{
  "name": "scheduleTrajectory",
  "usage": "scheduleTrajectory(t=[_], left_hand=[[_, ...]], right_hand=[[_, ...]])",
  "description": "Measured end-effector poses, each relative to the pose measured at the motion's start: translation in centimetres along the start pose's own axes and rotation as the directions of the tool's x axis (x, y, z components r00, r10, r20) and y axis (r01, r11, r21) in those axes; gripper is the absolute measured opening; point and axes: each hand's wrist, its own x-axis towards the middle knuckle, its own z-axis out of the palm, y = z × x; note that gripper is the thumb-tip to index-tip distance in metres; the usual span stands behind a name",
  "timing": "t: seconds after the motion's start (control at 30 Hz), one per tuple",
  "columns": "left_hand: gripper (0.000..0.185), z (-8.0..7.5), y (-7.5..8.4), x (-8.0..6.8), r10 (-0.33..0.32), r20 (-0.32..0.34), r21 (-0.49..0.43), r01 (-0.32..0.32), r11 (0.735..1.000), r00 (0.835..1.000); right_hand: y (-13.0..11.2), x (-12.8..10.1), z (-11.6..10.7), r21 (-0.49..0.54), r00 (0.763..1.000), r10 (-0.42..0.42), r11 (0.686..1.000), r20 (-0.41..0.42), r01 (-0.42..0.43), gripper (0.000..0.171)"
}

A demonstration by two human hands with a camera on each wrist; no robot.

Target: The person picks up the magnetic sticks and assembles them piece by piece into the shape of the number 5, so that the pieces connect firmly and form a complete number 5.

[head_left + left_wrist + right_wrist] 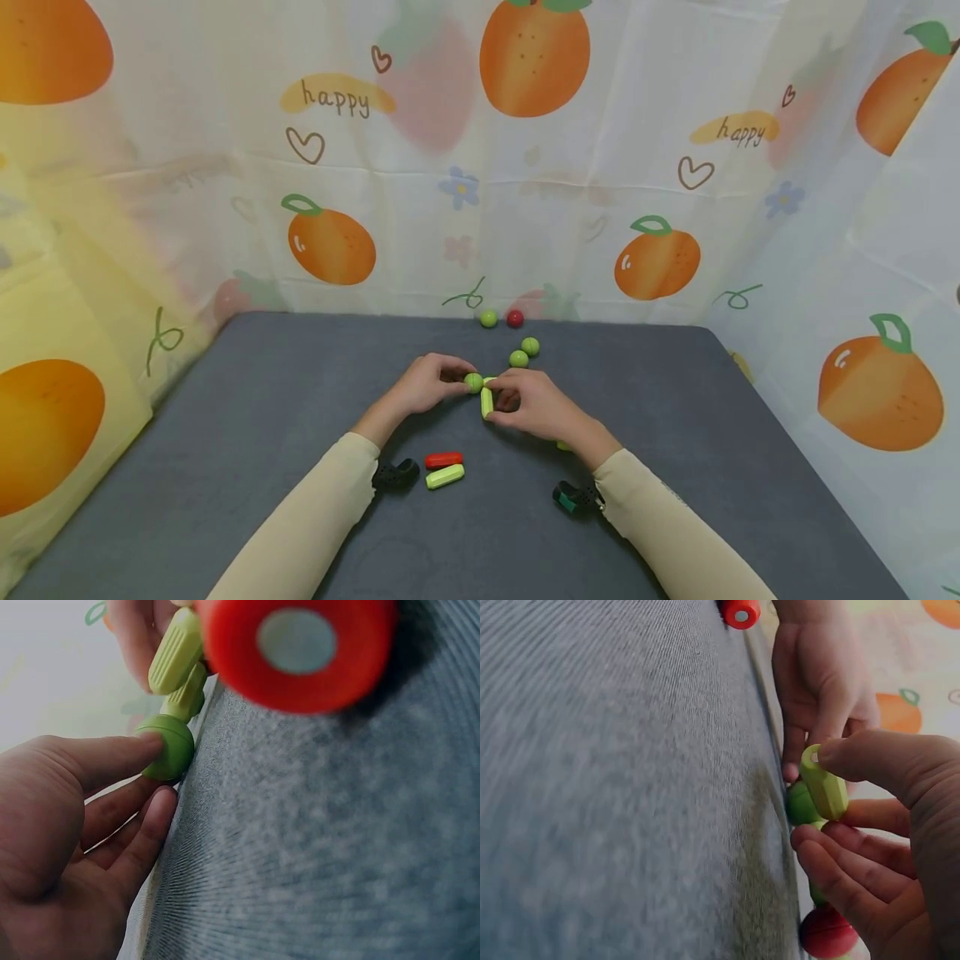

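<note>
Green ball (473, 382) pinched in left hand (427, 385); right hand (534, 405) clamps ribbed green rod (487, 402). We judge both light, rigid, smooth plastic; pinch mid-body.

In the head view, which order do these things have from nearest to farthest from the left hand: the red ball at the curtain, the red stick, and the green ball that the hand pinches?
1. Green ball: pinched at the left hand's fingertips.
2. Red stick: lying on the mat, toward the person, beside the forearm.
3. Red ball: at the mat's far edge, by the curtain.
</note>
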Motion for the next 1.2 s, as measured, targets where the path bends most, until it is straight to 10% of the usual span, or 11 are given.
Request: scheduleTrajectory(t=[1.2], left_hand=[[0.023, 0.2, -0.2, 0.1, -0.054, -0.053, -0.007, 0.053, 0.999, 0.997]], right_hand=[[-1.3, 0.9, 1.4, -0.122, 0.995, -0.077, 0.990, -0.059, 0.069, 0.023]])
